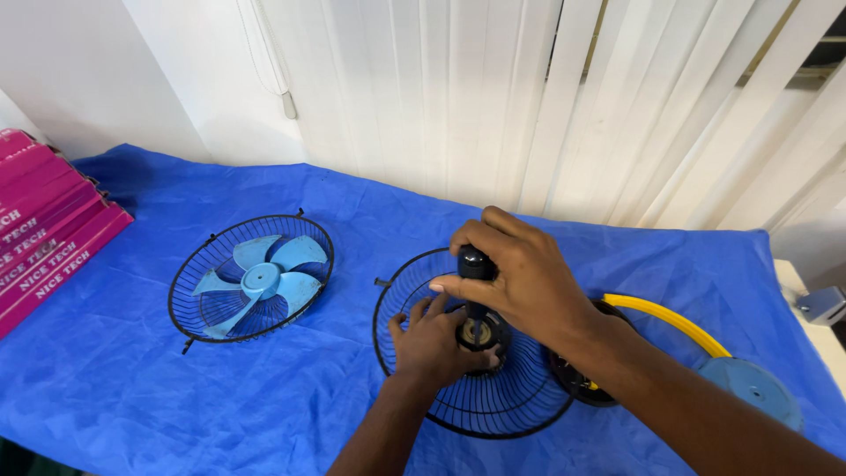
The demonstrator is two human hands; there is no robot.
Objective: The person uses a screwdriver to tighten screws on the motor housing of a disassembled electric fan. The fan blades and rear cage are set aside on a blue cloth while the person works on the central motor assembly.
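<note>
A black wire fan guard (pixel 414 291) lies face up on the blue cloth, seated over a fan motor (pixel 573 379) on a yellow curved neck (pixel 670 319) with a light blue round base (pixel 753 388). My right hand (pixel 520 278) grips the black handle of a screwdriver (pixel 474 263), held upright over the guard's centre hub (pixel 478 333). My left hand (pixel 432 344) rests on the guard with its fingers around that hub. To the left lies a second black wire guard (pixel 189 300) with a light blue fan blade (pixel 262 280) resting inside it.
A blue cloth (pixel 132 388) covers the table. A stack of pink flat boxes (pixel 44 247) sits at the left edge. White vertical blinds (pixel 529 97) hang behind the table. A small grey object (pixel 824 304) sits at the far right.
</note>
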